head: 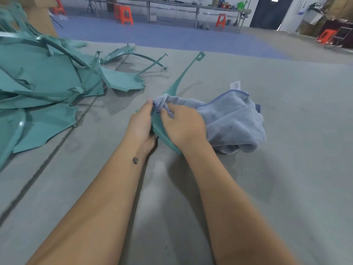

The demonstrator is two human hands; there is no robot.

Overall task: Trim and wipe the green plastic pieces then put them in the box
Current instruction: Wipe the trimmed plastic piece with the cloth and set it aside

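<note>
A green plastic piece stands on edge at the middle of the grey table, its long thin arm reaching up and away to a small looped end. My left hand grips its wide lower part from the left. My right hand presses a bunched corner of a pale blue cloth against the piece from the right. The rest of the cloth lies crumpled on the table to the right. The box is not in view.
A big heap of green plastic pieces covers the left of the table. A cardboard shape rises behind the heap. Beyond the table lie a blue floor, orange stools and long benches.
</note>
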